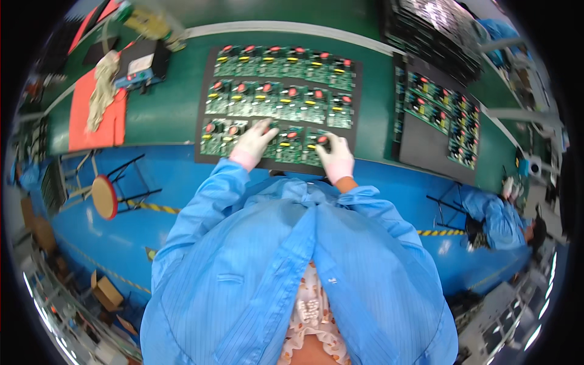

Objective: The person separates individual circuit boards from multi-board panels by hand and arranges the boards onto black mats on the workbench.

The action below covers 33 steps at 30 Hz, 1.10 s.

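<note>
Both hands, the left hand (254, 141) and the right hand (335, 157), wear pale pinkish-white gloves, and the sleeves behind them belong to a light blue finely striped coat (274, 255). The green circuit boards (281, 97) carry red and yellow round parts and lie on a black flat mat (204, 103) over the dark green surface (164, 109). At ten o'clock lies an orange-red sheet (79, 125) with a cream cloth (102, 91); the floor (176, 176) is bright blue with yellow-black striped tape (159, 208).

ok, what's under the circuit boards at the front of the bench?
The circuit boards lie in three rows on a dark mat, which rests on the green bench. Both gloved hands, left and right, cover parts of the front row, hiding what lies beneath them.
</note>
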Each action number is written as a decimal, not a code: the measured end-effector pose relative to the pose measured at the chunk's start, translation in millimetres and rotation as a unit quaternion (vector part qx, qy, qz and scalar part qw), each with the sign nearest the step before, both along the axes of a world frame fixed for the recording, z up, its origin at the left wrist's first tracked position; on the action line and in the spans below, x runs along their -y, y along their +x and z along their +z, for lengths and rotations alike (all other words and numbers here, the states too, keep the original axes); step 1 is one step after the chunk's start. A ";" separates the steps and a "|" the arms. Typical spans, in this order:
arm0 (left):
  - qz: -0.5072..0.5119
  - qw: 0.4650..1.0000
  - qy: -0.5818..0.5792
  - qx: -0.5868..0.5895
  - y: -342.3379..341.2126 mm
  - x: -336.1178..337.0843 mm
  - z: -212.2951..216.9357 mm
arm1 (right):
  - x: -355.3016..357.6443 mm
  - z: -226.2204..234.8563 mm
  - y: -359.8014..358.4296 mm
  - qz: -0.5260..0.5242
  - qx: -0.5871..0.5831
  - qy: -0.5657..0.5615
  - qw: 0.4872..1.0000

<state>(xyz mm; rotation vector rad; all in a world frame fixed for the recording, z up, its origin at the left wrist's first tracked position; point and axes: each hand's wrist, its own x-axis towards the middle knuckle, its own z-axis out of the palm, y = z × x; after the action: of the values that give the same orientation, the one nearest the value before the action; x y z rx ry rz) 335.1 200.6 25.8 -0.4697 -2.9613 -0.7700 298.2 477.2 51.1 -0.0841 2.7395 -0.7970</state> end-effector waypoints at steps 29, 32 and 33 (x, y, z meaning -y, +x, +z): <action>0.227 0.863 0.364 0.268 -202.9 -360.4 25.0 | -327.7 32.0 -135.6 0.062 -0.282 0.085 0.954; 0.210 0.863 0.358 0.286 -200.3 -373.6 34.8 | -336.0 42.2 -131.7 0.076 -0.337 0.068 0.936; 0.217 0.867 0.369 0.256 -189.2 -374.8 42.2 | -336.1 54.3 -133.8 0.097 -0.359 0.067 0.926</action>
<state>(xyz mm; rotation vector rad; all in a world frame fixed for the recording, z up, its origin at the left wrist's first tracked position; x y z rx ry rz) 145.9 575.4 68.0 0.5051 -2.6342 -2.0447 164.4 813.3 105.3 -0.7448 3.3695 -0.5983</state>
